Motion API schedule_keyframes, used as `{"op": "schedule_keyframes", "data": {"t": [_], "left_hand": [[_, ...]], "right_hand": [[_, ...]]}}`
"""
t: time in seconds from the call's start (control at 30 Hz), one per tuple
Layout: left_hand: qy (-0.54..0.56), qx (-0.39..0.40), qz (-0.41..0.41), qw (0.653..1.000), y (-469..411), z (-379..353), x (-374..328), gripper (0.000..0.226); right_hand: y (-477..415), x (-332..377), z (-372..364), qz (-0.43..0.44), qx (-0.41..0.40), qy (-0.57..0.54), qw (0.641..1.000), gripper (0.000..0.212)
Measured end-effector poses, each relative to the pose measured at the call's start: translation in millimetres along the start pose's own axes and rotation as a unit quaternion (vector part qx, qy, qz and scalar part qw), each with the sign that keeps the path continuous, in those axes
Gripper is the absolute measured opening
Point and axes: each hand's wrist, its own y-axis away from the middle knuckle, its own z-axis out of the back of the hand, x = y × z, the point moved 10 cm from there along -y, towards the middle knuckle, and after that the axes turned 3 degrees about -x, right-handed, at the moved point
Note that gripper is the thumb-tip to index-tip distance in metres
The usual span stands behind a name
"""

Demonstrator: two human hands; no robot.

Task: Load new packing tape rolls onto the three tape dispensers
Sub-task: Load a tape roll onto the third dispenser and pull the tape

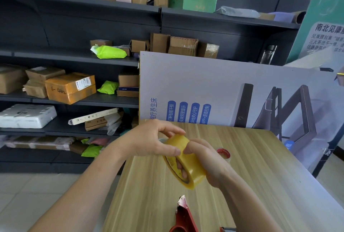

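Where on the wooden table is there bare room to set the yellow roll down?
Bare wood lies left of the red dispenser, toward the table edge, and on the far right beyond the red-cored roll. The middle is crowded: both hands hold the yellow tape roll above it.

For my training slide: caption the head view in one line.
Both hands, left hand and right hand, hold a yellow tape roll above a wooden table, red dispenser below.

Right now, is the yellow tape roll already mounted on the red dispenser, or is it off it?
Off it. The yellow tape roll is held above the table by both hands; the red dispenser lies below, apart from it.
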Motion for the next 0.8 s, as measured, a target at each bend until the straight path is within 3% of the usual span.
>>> {"op": "schedule_keyframes", "data": {"t": [0.13, 0.3, 0.4, 0.57, 0.67, 0.8], "left_hand": [[0.002, 0.054, 0.021, 0.998, -1, -5, 5, 0.046], [0.068, 0.071, 0.025, 0.995, -1, -13, 6, 0.028], [0.128, 0.031, 0.013, 0.991, -1, -12, 4, 0.025], [0.304, -0.010, -0.005, 0.953, 5, -17, -8, 0.033], [0.336, -0.055, -0.010, 0.940, 5, -13, -15, 0.024], [0.335, -0.095, -0.023, 0.937, 6, -6, -24, 0.035]], "right_hand": [[-2, -5, -3, -0.019, 0.027, 0.042, 0.999, 0.039], [2, -7, 7, -0.033, 0.023, 0.108, 0.993, 0.032], [7, -1, 3, -0.029, 0.053, -0.005, 0.998, 0.026], [11, 12, -5, 0.002, 0.128, -0.139, 0.982, 0.046], [14, 19, -10, 0.020, 0.157, -0.183, 0.970, 0.037], [15, 23, -13, 0.028, 0.166, -0.206, 0.964, 0.032]]}}
